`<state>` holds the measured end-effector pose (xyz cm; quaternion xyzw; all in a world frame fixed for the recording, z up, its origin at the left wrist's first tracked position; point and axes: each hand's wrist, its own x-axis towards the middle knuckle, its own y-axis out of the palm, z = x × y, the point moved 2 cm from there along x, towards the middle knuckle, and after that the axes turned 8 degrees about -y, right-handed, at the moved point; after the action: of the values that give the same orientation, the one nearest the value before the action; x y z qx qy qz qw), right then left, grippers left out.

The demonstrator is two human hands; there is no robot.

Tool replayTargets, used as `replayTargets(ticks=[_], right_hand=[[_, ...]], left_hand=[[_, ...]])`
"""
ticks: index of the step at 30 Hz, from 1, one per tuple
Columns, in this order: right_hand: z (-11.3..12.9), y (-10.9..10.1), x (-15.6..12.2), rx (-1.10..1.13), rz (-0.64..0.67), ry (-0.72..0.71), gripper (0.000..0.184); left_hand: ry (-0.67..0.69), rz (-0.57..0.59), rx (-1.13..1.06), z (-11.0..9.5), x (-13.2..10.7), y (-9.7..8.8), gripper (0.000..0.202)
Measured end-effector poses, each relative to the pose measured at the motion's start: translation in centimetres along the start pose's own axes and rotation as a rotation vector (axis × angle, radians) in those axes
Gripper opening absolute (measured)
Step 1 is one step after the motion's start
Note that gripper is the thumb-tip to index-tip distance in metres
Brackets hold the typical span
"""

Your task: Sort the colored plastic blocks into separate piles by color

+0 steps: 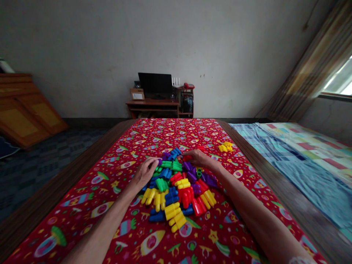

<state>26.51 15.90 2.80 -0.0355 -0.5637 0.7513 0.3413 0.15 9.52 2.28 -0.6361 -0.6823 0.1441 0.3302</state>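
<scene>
- A heap of plastic blocks [176, 175] in yellow, red, blue, green and purple lies on the middle of the worktop [78, 168], between the two forearms, with many pieces touching or overlapping.
- The worktop has a dark wooden border and is covered by a red cloth [176, 134] printed with rockets, planets and stars.
- The left hand [146, 171] is at the far left side of the heap, thumb and fingers drawn narrow at a purple block [160, 161]; whether it grips the piece or only touches it, I cannot tell.
- The right hand [200, 158] is at the far right side of the heap, palm down, its fingers curved over a red block [188, 158]; the fingertips are partly hidden, so I cannot tell whether that piece is held.
- Yellow blocks [177, 222] lie at the near edge of the heap, closest to the person.
- A small yellow cluster [226, 147] sits apart, beyond the right hand near the cloth's right edge.
- Against the far wall stands a brown desk [154, 103] with a dark monitor [155, 84], a cardboard box [136, 94] and a red telephone [188, 86].
- To the right is a bed [310, 154] with a patterned cover.
</scene>
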Motion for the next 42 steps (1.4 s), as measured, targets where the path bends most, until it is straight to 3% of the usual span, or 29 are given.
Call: replayTargets(ticks=[6,8,11,16,18,23,27,30,36,42], right_hand=[[-2.9,-2.5,-1.7,-0.313,-0.374,0.397,0.034],[-3.9,-2.6,-2.4,-0.342,-0.348,0.47,0.037],[-4.4,-2.4,-2.7,-0.317,-0.234,0.464,0.036],[-1.6,-4.2,-1.9,-0.338,-0.286,0.418,0.041],[0.3,-5.3,-1.3,-0.278,-0.22,0.375,0.036],[5.1,-5.1,0.1,0.069,0.199,0.194,0.027],[6.8,-3.4,0.8,-0.05,0.334,0.106,0.029],[6.4,-3.0,1.0,-0.009,0.268,0.11,0.031],[3.9,-4.7,0.6,0.011,-0.066,0.25,0.023],[0.8,-6.6,-1.6,-0.201,-0.075,0.431,0.018]], left_hand=[[0.002,0.008,0.015,0.0,0.1,-0.1,0.048],[0.004,0.01,0.017,0.0,0.1,-0.1,0.047],[0.006,0.0,0.012,0.0,0.1,0.0,0.049],[0.01,-0.017,0.012,0.2,0.1,0.0,0.049],[0.01,-0.01,0.013,0.2,0.2,-0.1,0.048],[-0.001,0.0,0.025,0.0,0.1,-0.1,0.051],[0.008,0.015,0.019,-0.2,0.0,-0.1,0.054],[0.008,0.007,0.014,-0.1,0.0,-0.1,0.056],[0.013,-0.008,0.026,-0.1,0.1,-0.1,0.053],[0.016,-0.027,0.011,-0.2,0.0,-0.1,0.05]])
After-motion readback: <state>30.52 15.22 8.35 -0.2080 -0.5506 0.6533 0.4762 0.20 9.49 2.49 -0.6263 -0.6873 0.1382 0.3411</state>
